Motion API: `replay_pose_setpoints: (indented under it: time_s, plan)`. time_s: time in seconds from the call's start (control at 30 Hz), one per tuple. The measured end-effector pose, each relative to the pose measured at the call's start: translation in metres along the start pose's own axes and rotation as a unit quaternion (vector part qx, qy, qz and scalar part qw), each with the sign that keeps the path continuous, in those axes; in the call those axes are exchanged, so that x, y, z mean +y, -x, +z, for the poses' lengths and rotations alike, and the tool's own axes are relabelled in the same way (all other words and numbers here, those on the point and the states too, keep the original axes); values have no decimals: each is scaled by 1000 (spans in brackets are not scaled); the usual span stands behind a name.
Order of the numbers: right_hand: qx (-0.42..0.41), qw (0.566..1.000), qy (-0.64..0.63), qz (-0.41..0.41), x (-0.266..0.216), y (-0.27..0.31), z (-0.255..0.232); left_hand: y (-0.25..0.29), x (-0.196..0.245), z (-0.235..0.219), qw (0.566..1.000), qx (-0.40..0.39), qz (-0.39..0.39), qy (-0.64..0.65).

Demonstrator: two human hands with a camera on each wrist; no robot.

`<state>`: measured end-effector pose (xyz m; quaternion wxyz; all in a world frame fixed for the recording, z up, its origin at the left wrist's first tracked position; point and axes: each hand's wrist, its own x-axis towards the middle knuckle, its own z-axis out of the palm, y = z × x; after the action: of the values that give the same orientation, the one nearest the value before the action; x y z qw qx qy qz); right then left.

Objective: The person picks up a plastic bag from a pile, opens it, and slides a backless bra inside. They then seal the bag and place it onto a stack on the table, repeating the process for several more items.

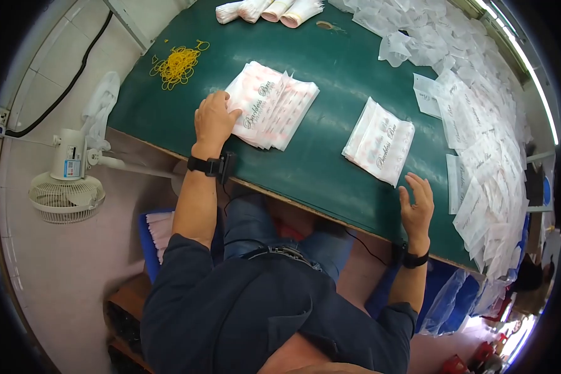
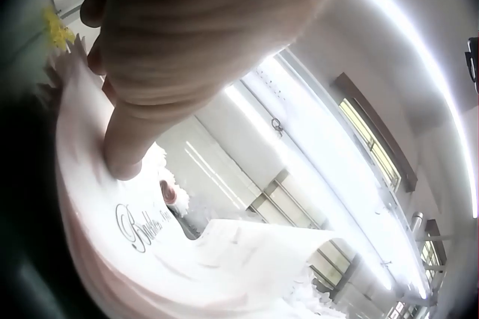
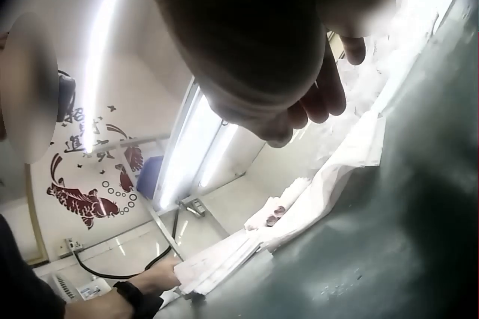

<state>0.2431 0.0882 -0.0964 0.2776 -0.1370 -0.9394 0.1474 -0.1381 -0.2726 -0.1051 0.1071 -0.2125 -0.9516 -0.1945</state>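
My left hand [image 1: 214,121] grips the left edge of a fanned stack of printed plastic bags [image 1: 271,109], thumb lying on the printed face. In the left wrist view the thumb lies on the top bag [image 2: 142,218], beside its dark script, and the other fingers are partly hidden behind the palm. A smaller, neater stack of the same bags [image 1: 380,142] lies to the right on the green table [image 1: 321,159]. Just off its lower right corner my right hand [image 1: 417,206] hovers with loosely bent fingers and holds nothing, as the right wrist view also shows.
Yellow rubber bands [image 1: 178,66] lie in a heap at the table's left. Rolled bundles [image 1: 271,11] sit at the far edge. A large spread of loose bags [image 1: 483,149] covers the right side. A white fan [image 1: 67,187] stands left of the table.
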Motion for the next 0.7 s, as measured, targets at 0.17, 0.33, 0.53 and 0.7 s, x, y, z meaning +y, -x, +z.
replay_pose_setpoints:
  time_s: [0.17, 0.33, 0.53, 0.7]
  plan:
    - [-21, 999, -21, -15, -34, -16, 7, 1, -5, 5, 997, 63, 13, 37]
    - [-45, 997, -45, -41, -53, -26, 17, 5, 0, 3, 993, 105, 9, 50]
    - [-33, 988, -123, -84, -103, -59, 26, 29, 22, -32, 947, 154, 77, 272]
    - [69, 978, -61, -186, -176, -111, 31, 72, 63, -62, 895, -12, 106, 433]
